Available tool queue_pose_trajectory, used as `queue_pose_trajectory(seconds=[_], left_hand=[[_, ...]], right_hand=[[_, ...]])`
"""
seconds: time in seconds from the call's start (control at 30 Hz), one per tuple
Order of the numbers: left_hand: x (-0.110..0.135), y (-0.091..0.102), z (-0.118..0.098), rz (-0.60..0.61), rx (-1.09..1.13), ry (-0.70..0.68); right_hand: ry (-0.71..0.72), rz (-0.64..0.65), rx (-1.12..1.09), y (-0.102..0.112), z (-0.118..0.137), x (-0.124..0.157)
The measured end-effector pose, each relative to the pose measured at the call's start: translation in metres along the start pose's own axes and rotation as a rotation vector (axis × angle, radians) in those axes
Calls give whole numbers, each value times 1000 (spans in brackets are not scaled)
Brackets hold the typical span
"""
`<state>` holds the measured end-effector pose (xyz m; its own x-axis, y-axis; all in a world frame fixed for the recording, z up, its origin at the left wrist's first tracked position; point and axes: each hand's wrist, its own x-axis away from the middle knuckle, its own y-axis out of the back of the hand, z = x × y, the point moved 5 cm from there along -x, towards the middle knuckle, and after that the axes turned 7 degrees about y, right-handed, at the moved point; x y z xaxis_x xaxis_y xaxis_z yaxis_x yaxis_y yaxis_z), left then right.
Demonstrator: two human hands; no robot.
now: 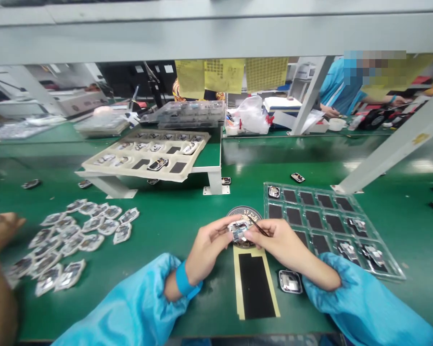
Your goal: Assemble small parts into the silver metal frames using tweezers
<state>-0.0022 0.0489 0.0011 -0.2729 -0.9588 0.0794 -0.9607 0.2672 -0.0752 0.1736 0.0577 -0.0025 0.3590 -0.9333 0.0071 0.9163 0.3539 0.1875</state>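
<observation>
The green table (173, 216) fills most of the low part of the frame. On it, at right, is a clear tray (379, 235) with dark slots. Near the middle, the left hand (209, 242) pinches the small shiny part (238, 230) between thumb and fingers. The right hand (279, 240) holds dark tweezers (259, 226), its fingertips close by the part's right edge. The part looks light and stiff. Its shiny face may be slippery, and the tiny bits in it could break or bend. Best to hold it softly by its pale outer rim, not press the middle.
</observation>
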Motion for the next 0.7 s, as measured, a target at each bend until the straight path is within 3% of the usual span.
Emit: queue_pose_trajectory(seconds=[0.33,0.7], left_hand=[[-1,-3,14,-2,-187,-40],[5,-4,-7,-115,-497,-188]], right_hand=[[-11,-68,-45,4,-4,0],[21,-93,-49,0,-7,0]])
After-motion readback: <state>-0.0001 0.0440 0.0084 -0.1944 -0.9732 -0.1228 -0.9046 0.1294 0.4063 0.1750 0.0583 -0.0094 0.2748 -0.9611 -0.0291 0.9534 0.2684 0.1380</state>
